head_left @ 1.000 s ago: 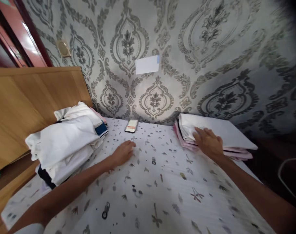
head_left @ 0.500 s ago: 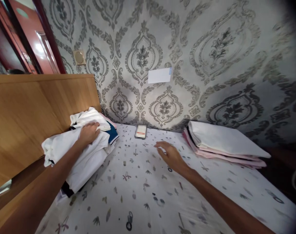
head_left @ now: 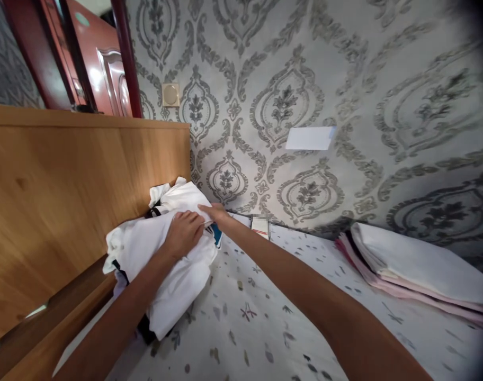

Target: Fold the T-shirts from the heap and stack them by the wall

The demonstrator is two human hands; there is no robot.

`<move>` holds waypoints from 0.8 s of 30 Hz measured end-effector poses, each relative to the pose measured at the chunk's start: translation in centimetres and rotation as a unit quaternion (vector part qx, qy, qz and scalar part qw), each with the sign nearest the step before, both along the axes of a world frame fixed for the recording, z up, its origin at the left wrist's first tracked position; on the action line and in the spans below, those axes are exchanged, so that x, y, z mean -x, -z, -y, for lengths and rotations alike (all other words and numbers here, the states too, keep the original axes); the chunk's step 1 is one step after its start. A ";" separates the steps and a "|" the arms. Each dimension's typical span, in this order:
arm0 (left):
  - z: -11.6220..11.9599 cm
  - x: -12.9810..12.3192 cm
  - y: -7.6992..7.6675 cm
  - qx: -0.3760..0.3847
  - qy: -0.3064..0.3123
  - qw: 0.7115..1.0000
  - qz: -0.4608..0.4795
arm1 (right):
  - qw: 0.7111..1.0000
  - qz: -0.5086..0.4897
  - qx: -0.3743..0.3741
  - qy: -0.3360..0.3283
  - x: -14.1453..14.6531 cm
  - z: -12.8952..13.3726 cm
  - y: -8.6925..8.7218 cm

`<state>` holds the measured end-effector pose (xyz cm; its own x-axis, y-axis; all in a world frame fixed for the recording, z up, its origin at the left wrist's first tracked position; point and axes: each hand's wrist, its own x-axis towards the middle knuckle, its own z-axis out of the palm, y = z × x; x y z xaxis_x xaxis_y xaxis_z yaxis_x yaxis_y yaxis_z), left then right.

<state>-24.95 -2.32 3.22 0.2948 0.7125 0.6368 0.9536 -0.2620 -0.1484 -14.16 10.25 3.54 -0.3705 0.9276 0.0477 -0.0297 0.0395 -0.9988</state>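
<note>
White clothes (head_left: 186, 286) lie in a loose heap against the wooden board, with dark and blue cloth showing underneath. On top of the heap rests my left hand (head_left: 185, 233), its fingers bent and close together on the white fabric; whether they pinch any of it cannot be made out. My right hand (head_left: 214, 212) is at the heap's upper right edge, thumb and fingers closed on the edge of the white cloth. A folded stack of white and pink cloth (head_left: 428, 264) lies at the right, apart from both hands.
The wooden board (head_left: 86, 169) stands along the left. A patterned wall (head_left: 360, 106) rises behind the leaf-print sheet (head_left: 261, 312). Near the wall, beyond my right forearm, is a small blurred box (head_left: 260, 226). A red door (head_left: 102, 63) shows at the upper left.
My right hand has moved left from above the bare sheet onto the white clothes. My left hand remains on the heap. The view has turned left, shifting everything rightward.
</note>
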 end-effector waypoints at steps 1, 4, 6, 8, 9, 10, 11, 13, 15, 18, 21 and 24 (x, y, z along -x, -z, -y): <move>0.2 0.0 -0.1 -0.012 0.004 1.000 -0.003 | 1.000 0.006 -0.011 0.010 0.4 -0.3 -0.4; 0.7 -0.1 -0.2 -0.047 0.025 0.998 -0.025 | 0.997 0.026 -0.056 0.056 0.9 -0.6 -2.0; 0.9 -0.2 0.0 -0.053 0.052 0.996 -0.056 | 0.995 0.021 -0.076 0.067 1.2 -0.5 -3.6; 1.0 -0.3 0.3 -0.043 0.083 0.992 -0.088 | 0.996 -0.022 -0.065 0.060 1.6 -0.2 -5.6; 1.0 -0.4 0.5 -0.031 0.095 0.990 -0.101 | 0.996 -0.054 -0.052 0.056 1.8 0.0 -6.7; 1.0 -0.5 0.7 -0.014 0.103 0.988 -0.112 | 0.994 -0.090 -0.035 0.050 1.9 0.2 -7.8; 0.9 -0.7 0.9 0.009 0.107 0.987 -0.122 | 0.991 -0.126 -0.013 0.040 1.9 0.5 -9.0; 0.8 -0.8 1.2 0.057 0.099 0.985 -0.126 | 0.982 -0.187 0.030 0.010 1.5 1.2 -11.0; 0.6 -0.9 1.2 0.097 0.070 0.988 -0.100 | 0.971 -0.228 0.062 -0.030 0.1 2.1 -12.7; 0.3 -0.7 0.8 0.143 0.017 0.989 -0.040 | 0.963 -0.253 0.070 -0.064 -3.6 4.0 -14.3; 0.0 -0.5 0.3 0.166 -0.016 0.986 -0.012 | 0.966 -0.251 0.034 -0.047 -9.3 6.5 -13.9; -0.2 -0.4 0.1 0.176 -0.029 0.984 -0.016 | 0.977 -0.214 0.008 0.019 -16.1 9.9 -10.1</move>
<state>-24.53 -2.16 3.17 0.2629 0.9038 0.3375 0.9648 -0.2474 -0.0891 1.96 0.32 13.69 -0.2856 0.9420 0.1766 -0.4436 0.0334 -0.8956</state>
